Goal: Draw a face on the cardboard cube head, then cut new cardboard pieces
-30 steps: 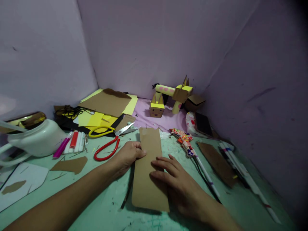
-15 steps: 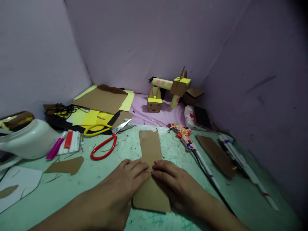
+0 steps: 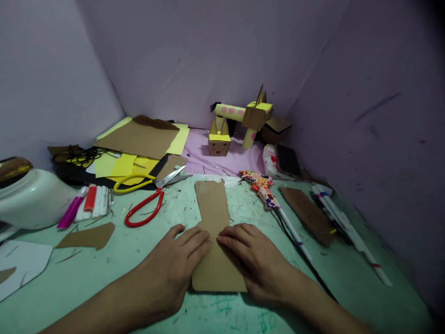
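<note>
Head view: left hand (image 3: 170, 264) and right hand (image 3: 255, 260) curl over card (image 3: 217, 264), grip unclear; seemingly a pressing step, next calling for even force.

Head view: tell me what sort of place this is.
Likely a craft table, judging by the scissors, the cardboard strip and the small cardboard box with pointed ears.

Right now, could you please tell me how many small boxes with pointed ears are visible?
2: the lower box stands on the pink cloth; the upper box is at the right end of the spotted tube. Others could be hidden behind them.
</note>
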{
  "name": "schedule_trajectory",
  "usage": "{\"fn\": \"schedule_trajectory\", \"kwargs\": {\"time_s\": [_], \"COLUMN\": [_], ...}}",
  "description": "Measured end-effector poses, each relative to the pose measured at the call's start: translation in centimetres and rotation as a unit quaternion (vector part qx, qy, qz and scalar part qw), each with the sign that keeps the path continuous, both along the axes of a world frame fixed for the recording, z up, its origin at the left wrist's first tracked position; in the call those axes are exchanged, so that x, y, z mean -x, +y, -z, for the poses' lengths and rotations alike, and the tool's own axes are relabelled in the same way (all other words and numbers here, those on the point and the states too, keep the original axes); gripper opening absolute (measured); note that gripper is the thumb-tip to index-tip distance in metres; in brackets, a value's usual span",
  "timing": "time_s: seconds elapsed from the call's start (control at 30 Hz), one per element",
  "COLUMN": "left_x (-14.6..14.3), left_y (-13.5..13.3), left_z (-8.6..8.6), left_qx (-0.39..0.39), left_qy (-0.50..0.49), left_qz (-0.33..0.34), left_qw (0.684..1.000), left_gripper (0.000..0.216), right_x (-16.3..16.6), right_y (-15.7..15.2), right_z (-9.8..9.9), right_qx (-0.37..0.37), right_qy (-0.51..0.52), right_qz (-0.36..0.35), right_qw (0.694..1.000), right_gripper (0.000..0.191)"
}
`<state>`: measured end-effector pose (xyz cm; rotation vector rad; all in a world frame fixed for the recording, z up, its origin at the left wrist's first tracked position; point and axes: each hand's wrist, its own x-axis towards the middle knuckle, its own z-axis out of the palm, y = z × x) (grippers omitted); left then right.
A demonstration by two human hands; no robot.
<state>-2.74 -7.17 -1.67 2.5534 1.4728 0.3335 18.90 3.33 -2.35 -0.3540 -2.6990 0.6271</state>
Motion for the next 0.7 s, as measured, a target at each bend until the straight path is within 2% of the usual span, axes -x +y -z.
{"fn": "schedule_trajectory", "kwargs": {"time_s": [0.13, 0.2, 0.3, 0.4, 0.53, 0.7], "left_x": [-0.2, -0.3, -0.4, -0.5, -1.0, -1.6], "left_y": [0.6, 1.2, 2.3, 3.3, 3.8, 3.9], "left_z": [0.0, -0.3, -0.9, -1.1, -0.8, -0.9], "left_qx": [-0.011, 0.007, 0.069, 0.107, 0.068, 0.047], "left_qy": [-0.056, -0.079, -0.109, -0.135, -0.087, -0.008], "left_qz": [-0.032, -0.063, -0.114, -0.168, -0.277, -0.308], "left_qw": [0.998, 0.995, 0.985, 0.971, 0.954, 0.95], "left_gripper": [0.058, 0.054, 0.035, 0.023, 0.018, 0.03], "right_x": [0.2, 0.4, 1.2, 2.2, 3.3, 3.8], "right_y": [0.7, 1.1, 1.6, 1.9, 2.1, 2.1], "right_z": [0.2, 0.2, 0.3, 0.3, 0.0, -0.9], "right_qx": [0.007, 0.015, 0.033, 0.048, 0.03, 0.007], "right_qy": [0.0, 0.001, -0.016, -0.061, -0.12, -0.158], "right_qz": [-0.01, 0.002, 0.051, 0.112, 0.182, 0.243], "right_qw": [1.0, 1.0, 0.998, 0.991, 0.975, 0.957], "right_gripper": [0.05, 0.045, 0.028, 0.022, 0.024, 0.031]}}
